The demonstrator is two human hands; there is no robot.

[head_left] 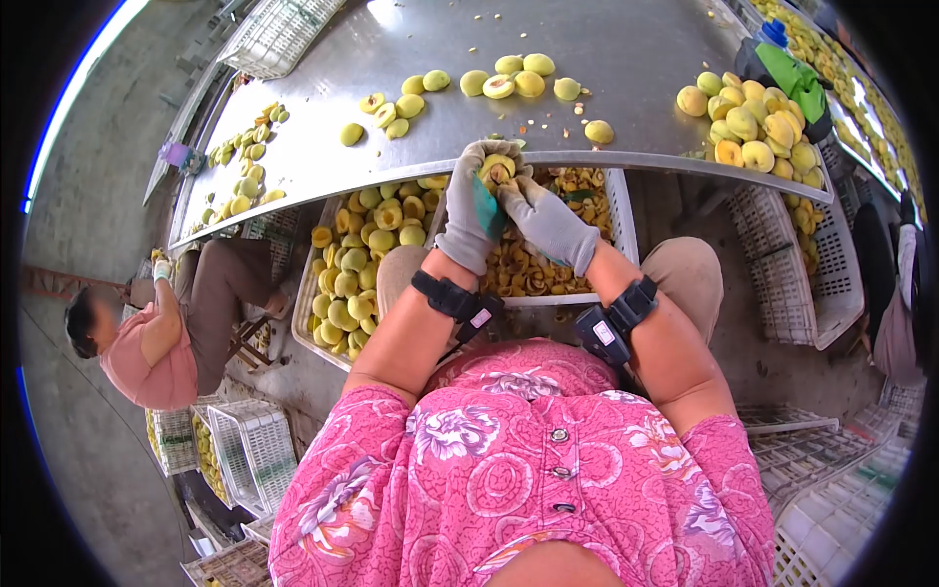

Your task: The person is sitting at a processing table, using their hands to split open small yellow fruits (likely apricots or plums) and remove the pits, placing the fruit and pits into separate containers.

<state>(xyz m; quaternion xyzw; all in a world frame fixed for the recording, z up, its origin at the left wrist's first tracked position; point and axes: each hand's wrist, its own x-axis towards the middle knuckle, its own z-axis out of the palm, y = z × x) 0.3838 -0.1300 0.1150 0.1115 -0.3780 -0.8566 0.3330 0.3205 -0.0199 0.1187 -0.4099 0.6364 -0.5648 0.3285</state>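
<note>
My left hand, in a grey and green glove, is wrapped round a yellow-green fruit at the metal table's front edge. The fruit looks cut open, with a brown centre. From the right, my right hand, gloved in grey, has its fingers pressed to the same fruit; whether they hold a tool is hidden. Beneath both hands is a white crate of brown and yellow scraps. Left of it stands a crate of whole and cut fruit.
On the metal table lie loose fruits and a large pile at right. A seated person works at far left. Stacked crates stand lower left, more crates at right. An empty-looking crate tilts at the upper left.
</note>
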